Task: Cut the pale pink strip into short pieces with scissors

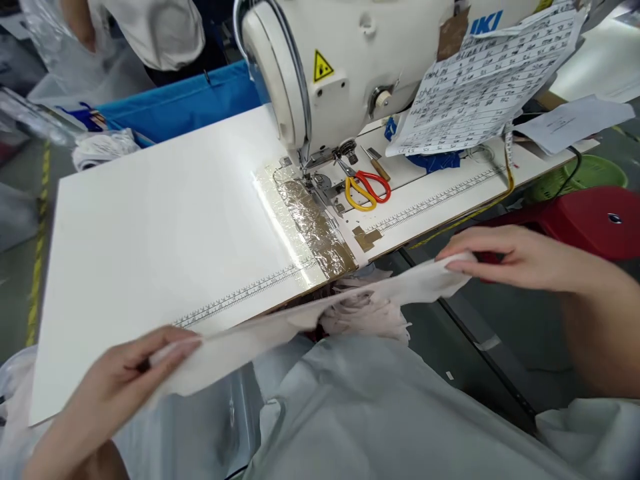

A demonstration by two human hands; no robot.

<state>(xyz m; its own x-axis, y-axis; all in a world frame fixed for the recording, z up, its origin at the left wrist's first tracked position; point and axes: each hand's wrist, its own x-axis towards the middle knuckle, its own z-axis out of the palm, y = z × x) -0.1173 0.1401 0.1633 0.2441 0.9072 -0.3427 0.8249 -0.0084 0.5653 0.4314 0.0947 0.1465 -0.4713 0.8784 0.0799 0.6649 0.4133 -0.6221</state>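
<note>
A pale strip of fabric (pixel 265 333) is stretched between my two hands, just in front of the table's near edge. My left hand (pixel 120 380) pinches its left end between thumb and fingers. At the far right end, my right hand (pixel 505 257) grips the cloth in the same way. Behind the strip, below the table edge, hangs a bunch of pale pink fabric (pixel 367 317), partly covered by it. Beyond stands a white sewing machine (pixel 345 73); its needle area lies above the middle of the strip.
Scissors with red and yellow handles (pixel 367 190) lie beside the machine's foot. Printed rulers run along the white tabletop (pixel 165 220). A handwritten sheet (pixel 480 93) hangs at the right, above a red stool (pixel 595 220). A clear plastic bin (pixel 210 420) sits below left. Another person (pixel 155 33) is beyond.
</note>
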